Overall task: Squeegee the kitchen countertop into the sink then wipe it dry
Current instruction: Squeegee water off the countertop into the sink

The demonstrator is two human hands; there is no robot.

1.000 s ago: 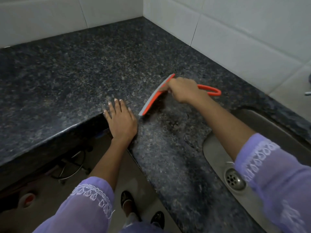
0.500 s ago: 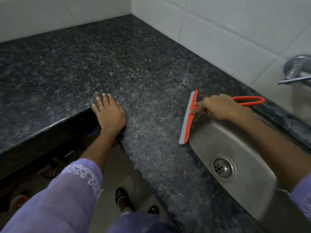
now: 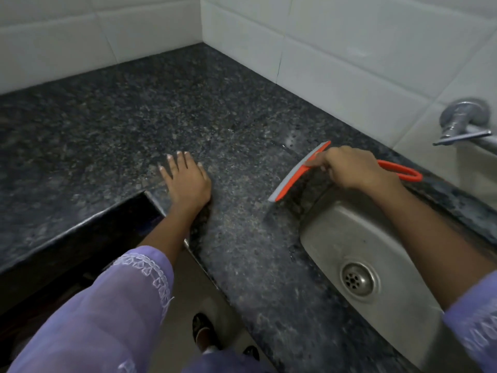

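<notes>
My right hand [image 3: 352, 170] grips an orange squeegee [image 3: 294, 175] with a grey rubber blade and a looped handle. Its blade rests on the dark speckled granite countertop [image 3: 134, 125], just left of the steel sink [image 3: 330, 238] and its upper-left corner. A few water drops glint on the stone just beyond the blade's far end. My left hand [image 3: 187, 179] lies flat with fingers spread on the counter's inner corner, holding nothing.
White tiled walls [image 3: 336, 49] meet at the far corner. A metal tap [image 3: 462, 122] juts from the right wall over the sink. The sink drain [image 3: 359, 278] sits low right. Below the counter's front edge are the floor and my dark shoes [image 3: 203, 332].
The squeegee swept right from mid-counter to the sink's edge, then shifted back slightly left onto the stone. My left hand stayed planted on the counter corner.
</notes>
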